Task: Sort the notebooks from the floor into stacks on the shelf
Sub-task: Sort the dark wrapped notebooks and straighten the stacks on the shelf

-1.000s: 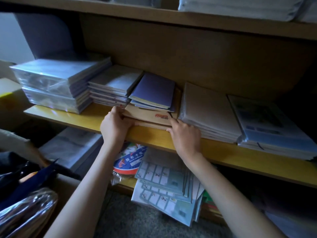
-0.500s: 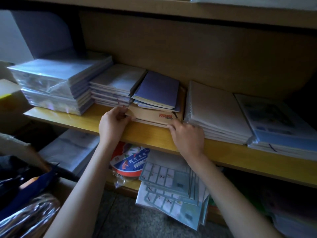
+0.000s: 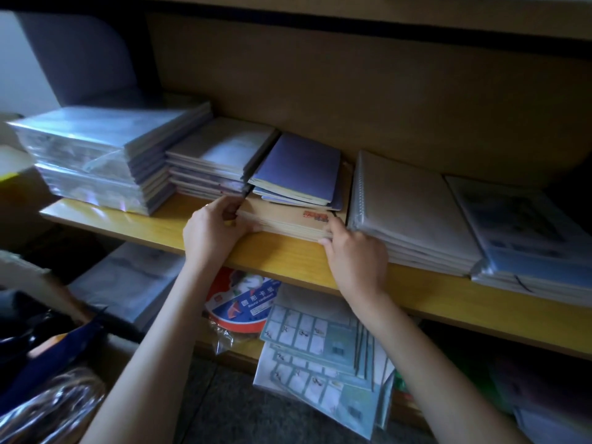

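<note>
tan stack partly covered, shelf cut off

Looking like a stationery shop or its stockroom. Stocking a wooden shelf with stack after stack of the same goods: plastic-wrapped bundles left of the left hand, brown notebooks between the hands, spiral pads right of the right hand. Keeping a packaged round card set and label sheets below both hands.
</note>
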### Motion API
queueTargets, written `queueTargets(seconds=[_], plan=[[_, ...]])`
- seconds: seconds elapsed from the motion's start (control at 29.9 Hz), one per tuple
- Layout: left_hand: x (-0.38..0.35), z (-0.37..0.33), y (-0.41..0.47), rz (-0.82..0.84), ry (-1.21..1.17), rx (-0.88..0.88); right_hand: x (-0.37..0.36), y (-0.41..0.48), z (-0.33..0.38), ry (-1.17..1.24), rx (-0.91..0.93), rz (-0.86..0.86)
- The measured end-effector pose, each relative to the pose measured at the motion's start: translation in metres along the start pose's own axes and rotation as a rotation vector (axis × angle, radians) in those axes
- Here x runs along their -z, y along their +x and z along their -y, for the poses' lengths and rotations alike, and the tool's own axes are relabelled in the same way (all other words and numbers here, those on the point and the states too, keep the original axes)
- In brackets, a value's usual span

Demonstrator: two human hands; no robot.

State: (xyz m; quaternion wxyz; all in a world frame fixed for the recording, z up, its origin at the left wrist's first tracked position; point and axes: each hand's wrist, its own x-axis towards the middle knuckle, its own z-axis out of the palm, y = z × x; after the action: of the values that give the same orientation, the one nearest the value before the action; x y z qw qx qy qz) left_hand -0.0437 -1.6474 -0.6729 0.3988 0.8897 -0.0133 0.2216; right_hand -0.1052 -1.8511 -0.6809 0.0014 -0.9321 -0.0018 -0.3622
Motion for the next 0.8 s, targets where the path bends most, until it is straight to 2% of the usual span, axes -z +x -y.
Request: queueTargets(seconds=[0.27, 0.43, 0.54, 0.6, 0.67, 0.7, 0.8], plan=[[-0.004, -0.002, 0.002, -0.055, 0.109, -0.027, -0.001, 0.001, 0.003, -0.045, -0.032, 0.004], [-0.001, -0.006, 0.000, 0.002, 0.111, 0.000, 0.003, 0.003, 0.008, -0.051, -0.037, -0.025], [-0.006, -0.012, -0.011, -0.019, 0.118, -0.106, 0.012, -0.001, 0.009, -0.024, -0.015, 0.030], [-0.012, -0.021, -0.018, -0.021, -0.002, -0.145, 0.017, -0.002, 0.009, 0.136, -0.132, 0.175], [-0.017, -0.030, -0.020, 0.021, -0.125, -0.114, 0.025, 0.002, 0.018, 0.475, -0.394, 0.356], [-0.019, -0.033, -0.019, 0.029, -0.123, -0.105, 0.028, 0.005, 0.024, 0.617, -0.509, 0.431], [-0.023, -0.033, -0.015, 0.054, -0.022, -0.115, 0.026, 0.023, 0.033, 0.810, -0.619, 0.535]])
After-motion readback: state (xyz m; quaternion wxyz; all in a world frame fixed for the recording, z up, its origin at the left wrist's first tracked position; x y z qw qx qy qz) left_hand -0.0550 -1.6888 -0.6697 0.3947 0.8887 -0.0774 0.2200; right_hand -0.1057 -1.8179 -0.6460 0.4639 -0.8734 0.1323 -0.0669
